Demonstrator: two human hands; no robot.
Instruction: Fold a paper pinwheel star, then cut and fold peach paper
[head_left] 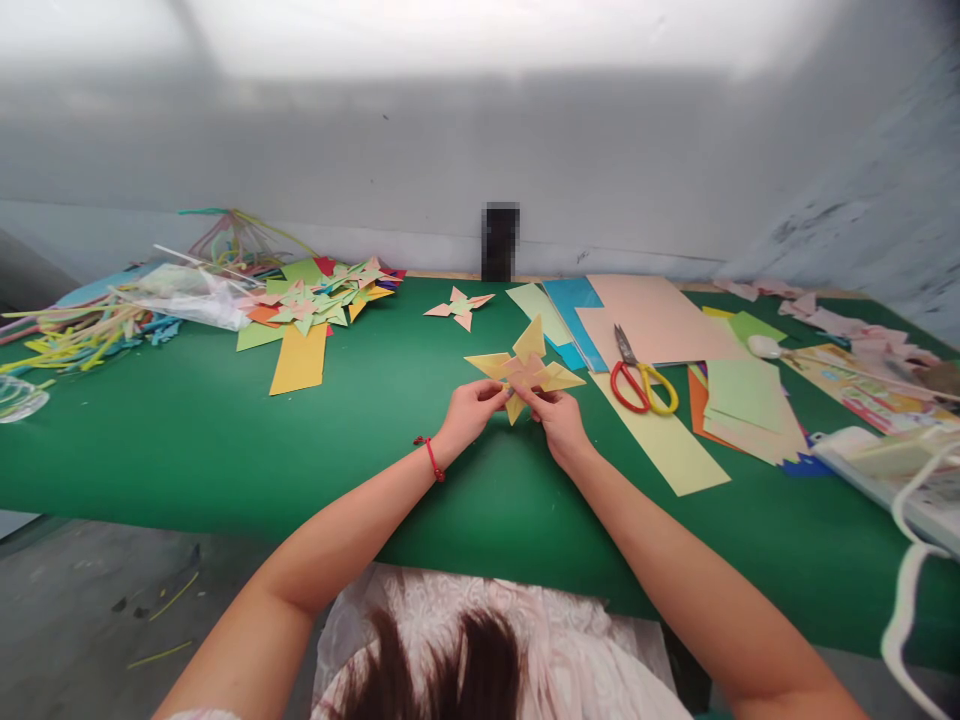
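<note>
Between my two hands is a four-pointed folded paper star point(529, 345), yellow with a pink middle, held just over the green tabletop. My left hand point(474, 411) pinches its lower left side, and a red cord bracelet circles that wrist. My right hand point(559, 418) grips the lower right side, its thumb lying near the star's middle. Both sets of fingertips almost meet and hide part of the lower point. Beyond the hands lies a pink and pale green paper star point(459, 307), flat on the table.
Scissors point(643, 385) with red and yellow handles rest on paper sheets point(667, 320) to the right. At the left are a pile of paper stars point(315, 300), a yellow strip point(298, 362) and tangled coloured strips point(97, 325). A white cord point(909, 600) hangs at the right edge.
</note>
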